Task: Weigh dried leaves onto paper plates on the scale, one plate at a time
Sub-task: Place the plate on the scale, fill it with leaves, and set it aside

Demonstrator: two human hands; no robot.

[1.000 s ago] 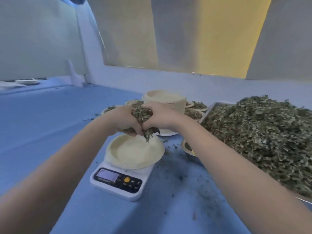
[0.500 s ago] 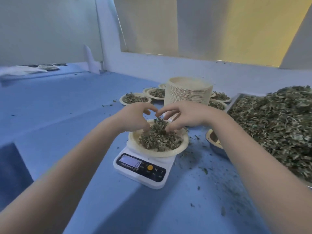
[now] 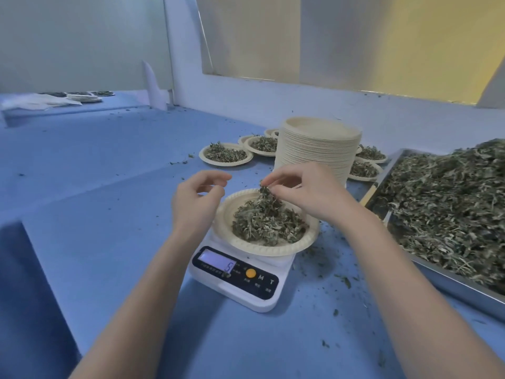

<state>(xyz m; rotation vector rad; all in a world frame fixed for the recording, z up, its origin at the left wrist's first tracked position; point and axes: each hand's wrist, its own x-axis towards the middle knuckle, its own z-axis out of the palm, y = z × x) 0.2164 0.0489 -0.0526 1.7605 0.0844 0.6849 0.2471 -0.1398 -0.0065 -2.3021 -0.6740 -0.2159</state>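
Dried leaves (image 3: 266,221) sit in a green heap on a paper plate (image 3: 306,243), and the plate sits on a white scale (image 3: 237,280) on the blue table (image 3: 109,214). A number glows on the small screen (image 3: 217,262) of the scale. The right hand (image 3: 303,190) is over the plate and pinches a few leaves at the top of the heap with its fingertips. The left hand (image 3: 195,198) floats just beside the plate with its fingers bent loosely, and it holds nothing. Behind the hands is a tall stack of clean plates (image 3: 318,144). Around the stack lie more filled plates (image 3: 225,154) of leaves. To the right, a metal tray (image 3: 437,274) holds a big pile of loose leaves (image 3: 448,203). Little leaf bits (image 3: 345,281) lie on the table near the scale.
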